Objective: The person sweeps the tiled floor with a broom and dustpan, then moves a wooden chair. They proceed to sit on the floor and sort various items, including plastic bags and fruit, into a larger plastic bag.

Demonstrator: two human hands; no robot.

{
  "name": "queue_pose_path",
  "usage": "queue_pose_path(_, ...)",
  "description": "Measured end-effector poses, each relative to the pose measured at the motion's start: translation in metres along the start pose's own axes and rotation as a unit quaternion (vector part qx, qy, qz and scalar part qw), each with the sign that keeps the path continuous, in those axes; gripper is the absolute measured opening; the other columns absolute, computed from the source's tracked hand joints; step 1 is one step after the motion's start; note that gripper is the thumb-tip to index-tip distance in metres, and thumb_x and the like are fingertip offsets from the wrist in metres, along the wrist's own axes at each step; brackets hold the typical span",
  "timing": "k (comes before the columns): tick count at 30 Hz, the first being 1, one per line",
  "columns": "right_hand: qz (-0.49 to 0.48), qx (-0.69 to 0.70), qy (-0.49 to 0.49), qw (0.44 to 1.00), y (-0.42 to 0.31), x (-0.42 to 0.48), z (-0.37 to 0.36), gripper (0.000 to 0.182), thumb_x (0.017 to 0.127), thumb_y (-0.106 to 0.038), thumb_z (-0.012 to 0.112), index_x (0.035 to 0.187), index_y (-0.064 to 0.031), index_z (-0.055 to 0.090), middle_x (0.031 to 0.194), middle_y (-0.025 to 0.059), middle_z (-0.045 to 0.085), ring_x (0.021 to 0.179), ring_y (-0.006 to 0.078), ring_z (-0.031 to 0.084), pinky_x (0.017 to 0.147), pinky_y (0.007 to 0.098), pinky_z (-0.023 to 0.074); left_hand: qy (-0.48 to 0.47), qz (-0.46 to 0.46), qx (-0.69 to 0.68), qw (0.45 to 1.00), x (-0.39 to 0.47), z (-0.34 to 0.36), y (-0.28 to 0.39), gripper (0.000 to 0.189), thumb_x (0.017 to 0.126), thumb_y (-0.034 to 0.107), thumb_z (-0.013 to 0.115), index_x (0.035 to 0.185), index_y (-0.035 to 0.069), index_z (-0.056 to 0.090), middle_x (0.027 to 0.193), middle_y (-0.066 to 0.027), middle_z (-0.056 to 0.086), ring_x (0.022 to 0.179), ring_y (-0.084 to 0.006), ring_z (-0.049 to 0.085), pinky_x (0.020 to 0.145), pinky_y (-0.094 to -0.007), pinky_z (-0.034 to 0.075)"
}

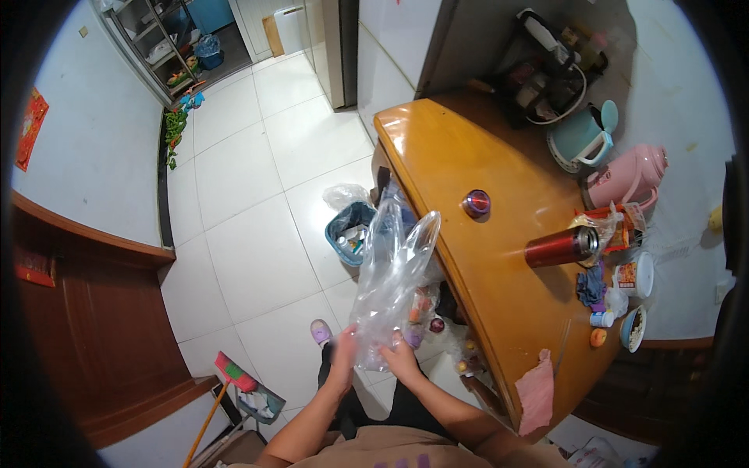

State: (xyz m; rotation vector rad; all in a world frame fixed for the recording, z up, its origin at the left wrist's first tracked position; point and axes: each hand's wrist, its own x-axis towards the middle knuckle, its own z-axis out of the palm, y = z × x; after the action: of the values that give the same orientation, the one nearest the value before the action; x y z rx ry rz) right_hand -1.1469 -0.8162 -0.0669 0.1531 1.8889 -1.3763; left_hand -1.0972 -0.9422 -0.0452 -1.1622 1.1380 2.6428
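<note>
A clear plastic carrier bag (383,292) hangs before me with its two handles pointing away, beside the table's edge. My right hand (402,358) grips its near end between thumb and fingers. At the bag's left side is my left hand (344,354), blurred, its fingers upright; whether it holds the plastic I cannot tell. Past the bag, on the floor, stands a blue waste bin (350,234) with some rubbish in it, partly hidden by the bag.
The wooden table (468,251) on the right bears a red vacuum flask (556,248), a purple lid (478,203) and a pink cloth (535,398). Bags with fruit (468,357) lie under its edge. A broom (234,374) and dustpan (263,403) are at lower left.
</note>
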Motion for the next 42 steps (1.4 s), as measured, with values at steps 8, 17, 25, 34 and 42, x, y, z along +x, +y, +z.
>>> queue_pose_path(8,-0.112,-0.244,-0.045,0.962,0.005,0.012,0.11,0.066,0.069,-0.021,0.061,0.121,-0.0043,0.024,0.112,0.0241,0.037,0.095,0.0372,0.049,0.077,0.0421,0.0424,0.049,-0.152,0.028,0.987,0.034,-0.081,0.018,0.03,0.079,0.016,0.056,0.103,0.001,0.049,0.096,-0.0073,0.053,0.087,-0.0168,0.051,0.075,-0.03,0.042)
queue_pose_path(17,-0.018,-0.107,-0.111,0.988,0.078,0.079,0.086,0.051,0.075,-0.017,0.049,0.121,-0.0092,0.028,0.081,0.0242,0.055,0.078,0.0384,0.055,0.065,0.0417,0.0427,0.1,-0.082,-0.013,0.991,0.132,-0.112,-0.035,0.017,0.08,0.01,0.051,0.094,0.002,0.05,0.077,-0.0089,0.055,0.067,-0.0201,0.056,0.059,-0.0329,0.048)
queue_pose_path(25,-0.014,-0.143,-0.056,0.988,0.168,0.154,0.028,0.022,0.076,-0.014,0.044,0.094,-0.0022,0.048,0.066,0.0211,0.05,0.063,0.0353,0.053,0.055,0.0392,0.041,0.138,0.059,-0.127,0.98,0.272,-0.158,-0.011,0.014,0.083,0.012,0.045,0.094,0.006,0.05,0.065,0.0014,0.047,0.055,-0.0085,0.045,0.046,-0.0226,0.037)
queue_pose_path(34,-0.084,0.086,0.259,0.958,0.272,0.287,-0.057,0.033,0.078,-0.013,0.042,0.107,-0.0005,0.048,0.088,0.0073,0.052,0.081,0.0153,0.047,0.074,0.025,0.0375,0.083,-0.057,0.04,0.994,0.397,-0.191,-0.102,0.054,0.076,0.036,0.056,0.116,0.005,0.036,0.099,-0.008,0.045,0.088,-0.0177,0.047,0.078,-0.0333,0.041)
queue_pose_path(42,-0.059,0.183,0.066,0.979,0.307,0.397,-0.082,0.03,0.074,-0.003,0.043,0.103,-0.0018,0.048,0.092,0.0038,0.053,0.084,0.0136,0.049,0.077,0.0249,0.0379,0.024,-0.055,0.247,0.967,0.48,-0.206,-0.145,0.058,0.073,0.031,0.06,0.111,0.003,0.027,0.104,-0.0133,0.04,0.083,-0.0204,0.05,0.065,-0.0386,0.049)
